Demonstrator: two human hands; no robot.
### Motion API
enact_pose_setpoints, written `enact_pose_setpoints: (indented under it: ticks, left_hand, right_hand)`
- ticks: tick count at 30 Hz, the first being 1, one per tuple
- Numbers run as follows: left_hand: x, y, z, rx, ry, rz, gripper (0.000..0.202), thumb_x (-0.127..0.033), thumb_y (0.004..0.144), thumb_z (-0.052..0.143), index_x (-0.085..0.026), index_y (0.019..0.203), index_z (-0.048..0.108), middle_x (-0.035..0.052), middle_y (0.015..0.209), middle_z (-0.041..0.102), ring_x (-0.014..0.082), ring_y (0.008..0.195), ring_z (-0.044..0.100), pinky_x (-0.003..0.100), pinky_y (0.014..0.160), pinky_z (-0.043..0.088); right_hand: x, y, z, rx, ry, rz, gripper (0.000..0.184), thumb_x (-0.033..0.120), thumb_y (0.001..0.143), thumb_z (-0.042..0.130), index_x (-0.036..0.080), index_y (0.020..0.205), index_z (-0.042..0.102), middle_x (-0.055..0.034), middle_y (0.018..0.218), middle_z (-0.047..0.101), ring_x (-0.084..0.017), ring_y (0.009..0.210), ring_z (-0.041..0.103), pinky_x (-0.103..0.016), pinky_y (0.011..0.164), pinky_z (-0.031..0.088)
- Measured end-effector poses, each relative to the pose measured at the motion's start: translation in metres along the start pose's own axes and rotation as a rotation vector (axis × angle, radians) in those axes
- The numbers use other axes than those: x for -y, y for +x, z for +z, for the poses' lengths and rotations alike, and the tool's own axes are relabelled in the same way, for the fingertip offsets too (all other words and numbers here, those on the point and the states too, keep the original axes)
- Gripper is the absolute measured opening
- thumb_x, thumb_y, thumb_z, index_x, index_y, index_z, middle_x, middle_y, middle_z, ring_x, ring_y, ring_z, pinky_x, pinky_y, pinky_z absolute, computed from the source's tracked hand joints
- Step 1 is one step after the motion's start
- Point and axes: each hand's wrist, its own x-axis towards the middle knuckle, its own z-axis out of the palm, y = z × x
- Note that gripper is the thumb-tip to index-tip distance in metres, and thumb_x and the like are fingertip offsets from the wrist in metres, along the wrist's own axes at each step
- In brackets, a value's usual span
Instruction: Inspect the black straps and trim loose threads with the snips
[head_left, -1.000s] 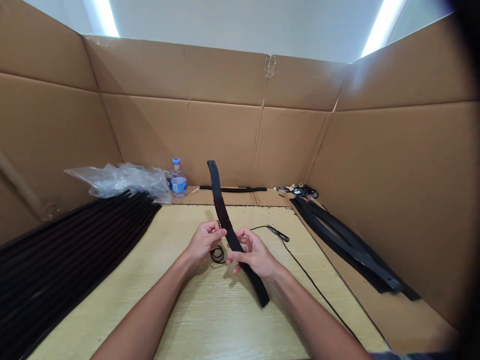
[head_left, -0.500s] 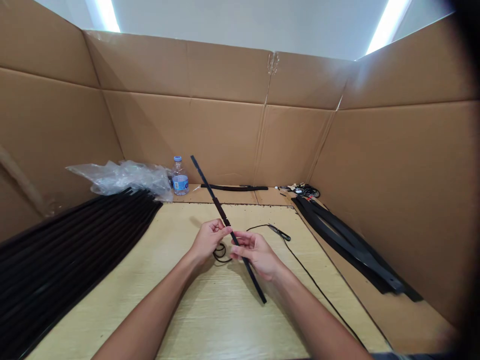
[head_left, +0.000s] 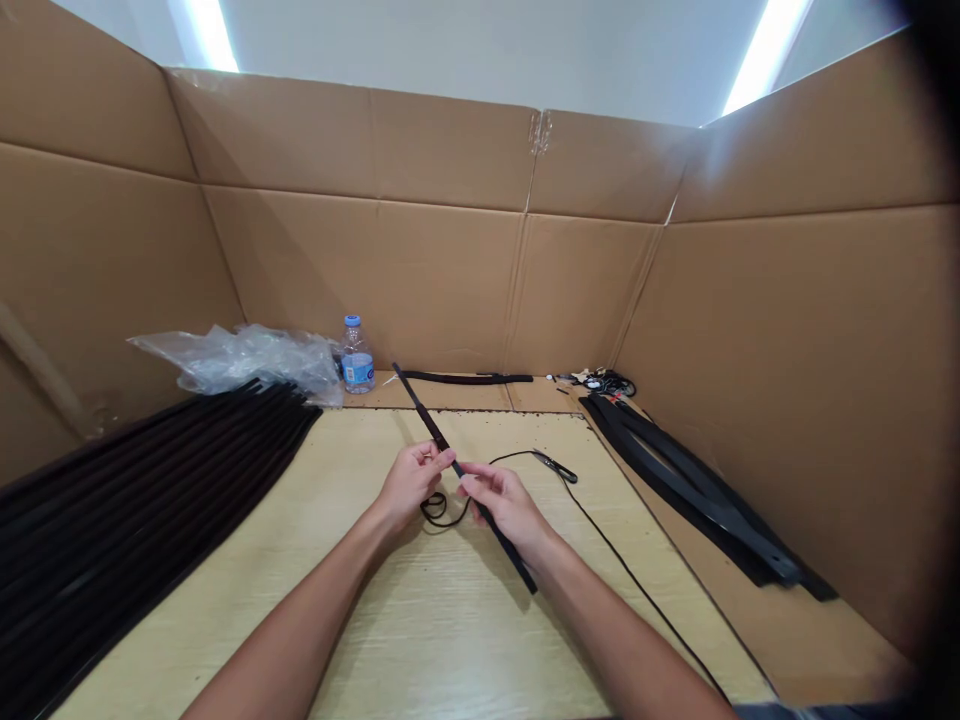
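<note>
Both hands hold a long, thin black strip (head_left: 507, 549) tilted over the table, its far end pointing up and left. My left hand (head_left: 409, 484) pinches it near the middle, just below a thicker dark brown wrapped section (head_left: 430, 425). Close beside it, my right hand (head_left: 507, 503) grips the strip with thumb and fingers; its lower end sticks out beneath the palm. Under the hands, a black cord (head_left: 444, 522) lies in loose coils and runs off to the right. Small black thread snips (head_left: 556, 466) rest on the table by the cord.
Many long black strips (head_left: 150, 500) cover the left side. A clear plastic bag (head_left: 247, 360) and a water bottle (head_left: 358, 358) stand behind them. Flat black pieces (head_left: 690, 490) lie along the right edge, near tangled wires (head_left: 615, 383). Cardboard walls (head_left: 360, 260) surround the table (head_left: 420, 640).
The strip's upper end has dropped lower and the strip has turned, so its wrapped section appears narrower. Both hands keep hold, having shifted only slightly.
</note>
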Motion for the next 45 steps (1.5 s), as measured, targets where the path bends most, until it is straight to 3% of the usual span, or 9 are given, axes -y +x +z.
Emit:
enact_pose_setpoints:
  ticks: [4,8,13,19,26,31,36,41,45]
  left_hand:
    - [0.0,-0.001,0.0,0.05,-0.018,0.007,0.047,-0.049,0.068,0.072,-0.018,0.06,0.037,-0.0096,0.045,0.026,0.0037,0.039,0.016,0.017,0.038,0.01]
    - [-0.003,0.001,-0.001,0.021,-0.017,0.025,0.047,-0.045,0.066,0.074,-0.019,0.06,0.036,-0.0096,0.046,0.026,0.004,0.039,0.017,0.017,0.038,0.01]
    - [0.003,0.005,-0.003,-0.11,0.061,0.074,0.045,-0.046,0.067,0.073,-0.018,0.059,0.037,-0.0087,0.046,0.03,0.0043,0.04,0.02,0.016,0.037,0.013]
    - [0.009,0.005,-0.005,-0.018,0.061,0.001,0.044,-0.047,0.065,0.074,-0.018,0.063,0.041,-0.0082,0.048,0.034,0.0047,0.04,0.021,0.017,0.037,0.013]
    - [0.002,0.002,-0.002,-0.008,-0.006,-0.015,0.045,-0.046,0.066,0.074,-0.018,0.06,0.039,-0.009,0.045,0.029,0.0044,0.039,0.018,0.019,0.038,0.008]
    - [0.001,0.001,0.0,-0.033,-0.037,-0.026,0.048,-0.049,0.064,0.075,-0.019,0.061,0.038,-0.0096,0.046,0.027,0.0037,0.039,0.016,0.018,0.037,0.008]
    - [0.0,-0.001,-0.002,0.052,-0.067,-0.032,0.046,-0.048,0.063,0.076,-0.017,0.065,0.043,-0.0097,0.048,0.028,0.0032,0.039,0.015,0.018,0.038,0.007]
    - [-0.002,-0.003,-0.003,0.132,-0.051,-0.015,0.044,-0.046,0.065,0.075,-0.017,0.062,0.042,-0.0086,0.046,0.031,0.004,0.039,0.019,0.018,0.039,0.01]
    - [0.001,0.0,-0.003,0.107,-0.033,0.002,0.046,-0.048,0.068,0.072,-0.018,0.06,0.038,-0.0089,0.045,0.029,0.0046,0.039,0.019,0.018,0.039,0.011]
  right_hand:
    - [0.006,-0.007,-0.003,0.086,-0.033,0.04,0.038,0.037,0.065,0.074,0.008,0.086,0.062,0.0009,0.065,0.052,-0.003,0.048,0.044,-0.016,0.044,0.033]
    - [0.005,-0.01,-0.002,0.113,-0.005,0.006,0.044,0.035,0.063,0.076,0.015,0.09,0.048,-0.0014,0.08,0.06,-0.009,0.05,0.053,-0.021,0.044,0.041]
    - [-0.001,-0.004,0.002,0.003,0.101,0.022,0.04,0.043,0.074,0.066,0.016,0.098,0.048,-0.0059,0.084,0.065,-0.008,0.057,0.054,-0.018,0.048,0.039]
    - [-0.003,-0.003,-0.001,-0.043,0.139,0.147,0.045,0.032,0.062,0.076,0.011,0.095,0.055,-0.0009,0.072,0.058,-0.006,0.053,0.05,-0.019,0.049,0.041]
    - [-0.004,-0.005,0.005,-0.066,0.134,0.053,0.055,0.04,0.059,0.078,0.019,0.088,0.036,-0.0013,0.08,0.063,-0.01,0.048,0.052,-0.019,0.038,0.037]
    - [-0.006,0.0,0.004,-0.086,0.165,0.042,0.046,0.048,0.068,0.07,0.014,0.093,0.05,-0.0064,0.087,0.063,-0.007,0.053,0.051,-0.018,0.044,0.035]
    - [0.0,-0.005,-0.002,0.081,0.093,0.058,0.038,0.038,0.07,0.071,0.008,0.09,0.06,-0.0027,0.075,0.056,-0.005,0.056,0.047,-0.018,0.05,0.041]
    - [0.01,-0.014,-0.001,0.158,0.111,0.089,0.047,0.034,0.063,0.077,0.016,0.09,0.043,-0.0032,0.088,0.059,-0.015,0.064,0.06,-0.03,0.049,0.051]
    - [0.003,-0.009,0.003,0.084,0.044,-0.041,0.051,0.037,0.065,0.075,0.02,0.084,0.031,-0.0011,0.078,0.063,-0.01,0.047,0.053,-0.021,0.039,0.04]
